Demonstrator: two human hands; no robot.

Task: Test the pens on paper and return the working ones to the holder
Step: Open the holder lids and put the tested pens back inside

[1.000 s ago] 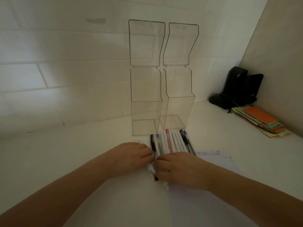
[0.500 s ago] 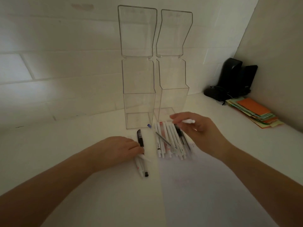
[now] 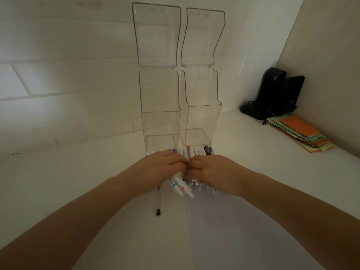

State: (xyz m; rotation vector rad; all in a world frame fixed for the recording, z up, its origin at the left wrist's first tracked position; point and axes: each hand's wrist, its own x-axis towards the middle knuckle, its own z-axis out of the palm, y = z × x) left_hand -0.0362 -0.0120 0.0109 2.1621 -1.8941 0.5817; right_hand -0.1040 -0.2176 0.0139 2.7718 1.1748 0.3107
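Both hands, left hand (image 3: pixel 163 168) and right hand (image 3: pixel 209 169), fingers curled, gather slim white plastic pens (image 3: pixel 195 152).

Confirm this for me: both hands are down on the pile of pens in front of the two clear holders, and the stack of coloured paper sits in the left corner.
Wrong on one point. The head view shows the stack of coloured paper in the right corner, beside the black device. The rest holds: the left hand and right hand are on the pens before the clear holders.

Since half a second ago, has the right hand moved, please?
Yes. The right hand has come down from above the pens near the right holder and toward the person, and now lies on the pens beside the left hand.
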